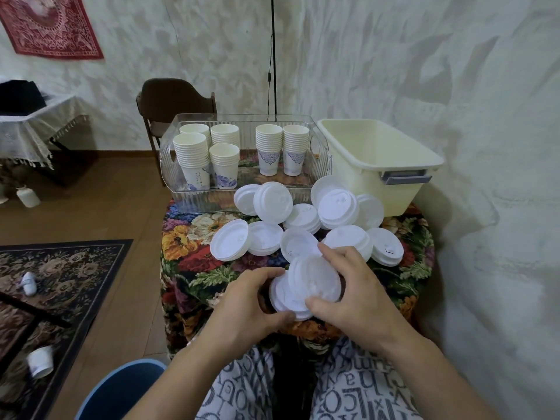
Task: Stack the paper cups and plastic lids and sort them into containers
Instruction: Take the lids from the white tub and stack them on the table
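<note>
Several stacks of white paper cups [224, 153] stand inside a clear plastic bin [194, 201] at the back of the small table. White plastic lids [272, 204] lie scattered in loose piles in front of it. My left hand [245, 301] grips a short stack of lids [281, 298] at the table's front edge. My right hand [354, 292] holds another lid [315, 281], tilted, against that stack. The cream tub [385, 165] at the back right has nothing showing inside.
The table wears a flowered cloth [188, 247]. A wall runs close on the right. A dark chair [169, 95] stands behind the table. On the floor to the left lie a rug [60, 268], a fallen cup [41, 360] and a blue bucket [121, 389].
</note>
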